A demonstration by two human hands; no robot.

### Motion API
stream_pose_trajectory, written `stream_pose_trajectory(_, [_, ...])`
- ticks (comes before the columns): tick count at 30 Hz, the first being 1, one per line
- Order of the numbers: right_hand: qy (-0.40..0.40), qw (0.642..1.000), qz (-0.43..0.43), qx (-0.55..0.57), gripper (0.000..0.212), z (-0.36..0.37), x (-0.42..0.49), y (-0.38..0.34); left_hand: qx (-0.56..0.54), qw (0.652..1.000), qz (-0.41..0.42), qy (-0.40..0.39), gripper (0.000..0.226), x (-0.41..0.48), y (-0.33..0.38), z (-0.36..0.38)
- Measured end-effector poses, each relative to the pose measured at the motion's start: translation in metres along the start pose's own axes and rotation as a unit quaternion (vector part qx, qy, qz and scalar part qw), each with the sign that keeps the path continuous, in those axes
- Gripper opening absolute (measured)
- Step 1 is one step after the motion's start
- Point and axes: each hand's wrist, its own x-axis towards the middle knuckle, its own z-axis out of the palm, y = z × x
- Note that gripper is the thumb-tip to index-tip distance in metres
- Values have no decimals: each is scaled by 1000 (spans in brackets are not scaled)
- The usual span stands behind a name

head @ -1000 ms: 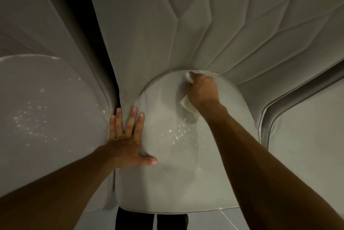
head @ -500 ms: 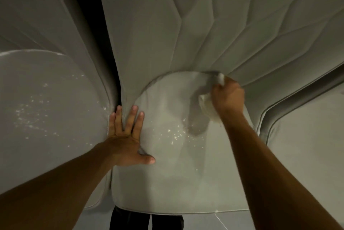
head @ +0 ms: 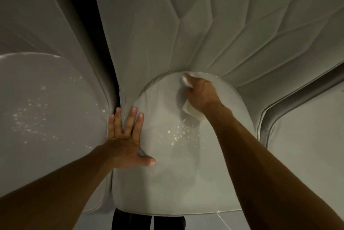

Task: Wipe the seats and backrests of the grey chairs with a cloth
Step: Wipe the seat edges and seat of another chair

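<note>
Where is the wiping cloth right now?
In the head view, the cloth is bunched in the right hand, pressed at the back of the middle chair's seat, right where it meets the backrest.

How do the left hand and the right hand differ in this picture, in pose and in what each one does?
The left hand lies flat and open, fingers spread, on the left edge of the middle seat; the right hand is closed around a cloth. The left hand holds nothing; the right hand presses the cloth at the seat's back edge, under the backrest. Both touch the same grey chair.
</note>
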Motion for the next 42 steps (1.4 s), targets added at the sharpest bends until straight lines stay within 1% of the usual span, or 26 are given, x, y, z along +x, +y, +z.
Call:
stream_pose_trajectory(1, [-15, 999, -32, -9, 45, 0, -5, 0, 0, 1000, -1, -1, 142, 0, 0, -1])
stream_pose_trajectory(2, [-14, 999, -43, 1, 45, -1, -9, 2, 1, 1000, -2, -1, 142, -1, 0, -1])
stream_pose_trajectory(3, [5, 999, -36, 30, 43, -4, -12, 4, 1, 1000, -2, -1, 142, -1, 0, -1])
stream_pose_trajectory(5, [81, 993, 7, 89, 42, -12, -19, 11, -1, 1000, -1, -4, 142, -2, 1, -1])
stream_pose_trajectory(7, [165, 977, 73, 115, 40, -21, -23, 25, -5, 1000, -1, -5, 142, -2, 1, -1])
stream_pose_trajectory(8, [193, 966, 116, 126, 38, -26, -23, 32, -5, 1000, 0, -5, 142, -1, 0, -1])
stream_pose_trajectory(9, [201, 956, 163, 137, 38, -30, -23, 38, -5, 1000, 0, -5, 142, 0, 0, -1])
stream_pose_trajectory(10, [192, 948, 206, 146, 39, -30, -22, 41, -5, 1000, 0, -5, 142, 0, -1, -1])
stream_pose_trajectory(11, [178, 944, 230, 153, 39, -28, -19, 41, -6, 1000, 1, -5, 142, 0, -1, 0])
stream_pose_trajectory(13, [154, 948, 225, 165, 34, -19, -10, 29, -6, 1000, 3, -2, 142, 1, -1, 1])
stream_pose_trajectory(16, [125, 968, 173, 134, 34, -6, 7, -3, -3, 1000, 0, -1, 142, 2, -1, 1])
stream_pose_trajectory(19, [44, 993, 88, 66, 39, -3, 4, -19, 0, 1000, -5, 2, 143, 2, 0, 1])
stream_pose_trajectory(20, [17, 997, 56, 49, 41, -2, -2, -19, -1, 1000, -5, 4, 143, 2, -1, 2])
stream_pose_trajectory(21, [6, 999, 33, 43, 42, -1, -9, -17, -4, 1000, -4, 7, 144, 2, -1, 3])
stream_pose_trajectory(22, [17, 998, 21, 50, 41, 1, -15, -12, -5, 1000, -2, 11, 144, 2, -1, 3])
stream_pose_trajectory(23, [45, 997, 22, 65, 38, 1, -19, -6, -7, 1000, -1, 16, 144, 1, -1, 3])
stream_pose_trajectory(24, [89, 992, 35, 85, 36, 0, -20, 2, -8, 1000, -1, 19, 144, 1, -1, 2])
stream_pose_trajectory(26, [172, 973, 91, 121, 33, -8, -19, 18, -8, 1000, 3, 25, 144, 1, -1, 3])
stream_pose_trajectory(27, [187, 966, 123, 132, 34, -11, -16, 27, -9, 1000, 5, 26, 144, 2, -2, 5])
stream_pose_trajectory(28, [177, 965, 147, 126, 35, -14, -13, 32, -15, 999, 7, 37, 145, 2, -2, 6])
stream_pose_trajectory(29, [149, 970, 159, 104, 36, -14, -9, 36, -22, 998, 11, 53, 147, 2, -3, 7])
stream_pose_trajectory(31, [95, 982, 154, 52, 37, -12, -3, 38, -16, 997, 11, 73, 150, 3, -4, 7])
stream_pose_trajectory(34, [40, 991, 130, 5, 39, -14, -2, 40, -4, 999, 1, 43, 145, 6, -3, 10])
stream_pose_trajectory(37, [-9, 991, 129, -19, 43, -16, -6, 46, -4, 1000, -2, 29, 143, 5, -2, 9])
stream_pose_trajectory(39, [7, 992, 128, 5, 43, -16, -8, 48, -9, 1000, -8, 28, 145, 4, 0, 7])
stream_pose_trajectory(42, [95, 979, 136, 118, 37, -11, -14, 47, -4, 999, -2, 41, 145, 6, 0, 9])
